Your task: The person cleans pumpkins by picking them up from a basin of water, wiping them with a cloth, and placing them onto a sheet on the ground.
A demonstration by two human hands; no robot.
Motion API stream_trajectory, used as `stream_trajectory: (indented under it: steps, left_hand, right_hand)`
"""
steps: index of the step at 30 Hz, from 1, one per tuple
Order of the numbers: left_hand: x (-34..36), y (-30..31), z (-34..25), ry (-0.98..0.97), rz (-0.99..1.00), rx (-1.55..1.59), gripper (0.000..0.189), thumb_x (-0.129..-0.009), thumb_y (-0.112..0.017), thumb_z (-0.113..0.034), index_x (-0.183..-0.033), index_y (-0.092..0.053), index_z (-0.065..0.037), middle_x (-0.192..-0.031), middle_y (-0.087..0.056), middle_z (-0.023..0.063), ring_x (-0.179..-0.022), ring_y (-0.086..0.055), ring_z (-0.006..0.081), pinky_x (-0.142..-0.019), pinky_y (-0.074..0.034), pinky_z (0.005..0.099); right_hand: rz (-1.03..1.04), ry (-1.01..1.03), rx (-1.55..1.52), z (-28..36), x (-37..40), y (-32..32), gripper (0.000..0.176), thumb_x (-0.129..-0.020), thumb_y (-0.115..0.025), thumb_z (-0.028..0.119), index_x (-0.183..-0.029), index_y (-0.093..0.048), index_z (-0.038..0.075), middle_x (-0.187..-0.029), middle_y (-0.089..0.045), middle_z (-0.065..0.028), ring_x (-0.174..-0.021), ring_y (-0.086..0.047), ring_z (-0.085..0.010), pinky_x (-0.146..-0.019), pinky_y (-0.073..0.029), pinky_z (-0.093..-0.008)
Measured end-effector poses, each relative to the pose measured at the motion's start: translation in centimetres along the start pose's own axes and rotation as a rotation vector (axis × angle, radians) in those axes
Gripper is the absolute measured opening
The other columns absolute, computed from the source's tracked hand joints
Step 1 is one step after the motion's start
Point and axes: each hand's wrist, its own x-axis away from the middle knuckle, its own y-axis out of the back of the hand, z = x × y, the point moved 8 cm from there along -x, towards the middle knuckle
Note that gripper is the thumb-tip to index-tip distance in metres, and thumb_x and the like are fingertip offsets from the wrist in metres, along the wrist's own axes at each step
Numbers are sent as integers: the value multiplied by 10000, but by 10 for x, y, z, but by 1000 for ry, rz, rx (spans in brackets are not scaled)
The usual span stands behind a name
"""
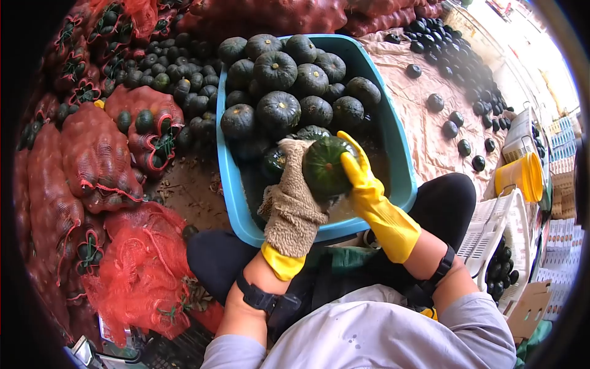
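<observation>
A round, dark green pumpkin [332, 165], glossy with a pale spot on its face, is at the centre of the frame, above the near part of a blue tub [402, 166]. Both hands grip it: the left hand [299, 178], under a tan cloth [292, 212], and the right hand [365, 184], in a yellow glove [396, 232]. Duller pumpkins [275, 71] heap the tub; its murky bottom is hard to make out. Red net sacks [101, 154] at left run out of frame. A white basket [519, 227], lower right, holds dark produce [499, 270]. The cloth hides the left fingers.
</observation>
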Motion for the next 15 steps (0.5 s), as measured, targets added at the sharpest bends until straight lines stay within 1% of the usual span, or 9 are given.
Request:
stream_trajectory:
  steps: [2, 3, 4, 6, 9, 10, 12, 14, 15]
  left_hand:
    - [0, 24, -32, -31, -95, -50, 749, -687, -943, -251, -1343, -618, -90, -1309, -688, 140, -1265, -651, 315, -1177, -458, 431]
    - [1, 35, -44, -45, -140, -78, 787, -681, -950, -235, -1372, -604, -87, -1338, -687, 134, -1283, -650, 302, -1193, -449, 431]
    - [3, 42, -48, -55, -186, -107, 825, -676, -957, -220, -1402, -589, -85, -1368, -686, 127, -1302, -650, 288, -1209, -440, 431]
    - [2, 36, -20, 138, -23, 294, 834, -700, -955, -247, -1425, -583, -71, -1360, -688, 144, -1314, -651, 332, -1212, -447, 412]
    - [20, 27, 7, 96, -132, -220, 746, -764, -943, -263, -1391, -588, -66, -1357, -691, 116, -1251, -684, 285, -1172, -494, 395]
    - [17, 22, 8, 89, -101, -318, 691, -797, -928, -252, -1373, -592, -70, -1356, -690, 104, -1231, -691, 266, -1150, -515, 393]
    - [14, 28, -12, 188, -131, -187, 654, -818, -900, -217, -1370, -581, -68, -1344, -683, 106, -1224, -690, 266, -1119, -533, 395]
    - [12, 30, -23, 176, -145, -104, 647, -803, -900, -204, -1355, -589, -73, -1326, -688, 106, -1213, -695, 271, -1108, -538, 396]
    - [11, 33, -25, 149, -141, -52, 643, -796, -900, -197, -1348, -594, -75, -1317, -691, 107, -1207, -697, 274, -1103, -540, 396]
  right_hand:
    - [126, 137, 614, 32, 4, -8, 761, -943, -826, 277, -1612, -488, 145, -1478, -613, -145, -1380, -580, -265, -1177, -463, -413]
    - [155, 175, 782, 51, 12, -20, 730, -939, -793, 171, -1596, -483, 99, -1441, -617, -110, -1326, -589, -204, -1147, -461, -369]
    - [223, 63, 669, 73, 28, -43, 740, -915, -805, 127, -1587, -494, 116, -1431, -620, -116, -1336, -579, -193, -1155, -457, -375]
    - [327, -1, 460, 45, 22, -41, 751, -911, -826, 141, -1586, -496, 144, -1424, -627, -101, -1328, -584, -188, -1150, -469, -385]
    - [161, -186, 230, 1, 8, -22, 759, -916, -844, 209, -1586, -492, 156, -1417, -633, -80, -1288, -608, -185, -1113, -504, -388]
    - [-5, -210, -92, -18, 12, -21, 809, -888, -874, 251, -1586, -472, 166, -1397, -644, -116, -1287, -631, -217, -1086, -529, -387]
    - [-241, -316, 41, -14, 28, -17, 843, -871, -888, 290, -1588, -466, 152, -1395, -640, -134, -1258, -642, -243, -1088, -532, -400]
    - [-11, 37, 698, 28, 10, -22, 865, -863, -894, 293, -1595, -453, 159, -1418, -621, -157, -1234, -651, -270, -1084, -535, -415]
    - [61, 53, 958, 45, 14, -23, 850, -873, -886, 267, -1587, -447, 129, -1421, -621, -148, -1263, -638, -261, -1082, -530, -415]
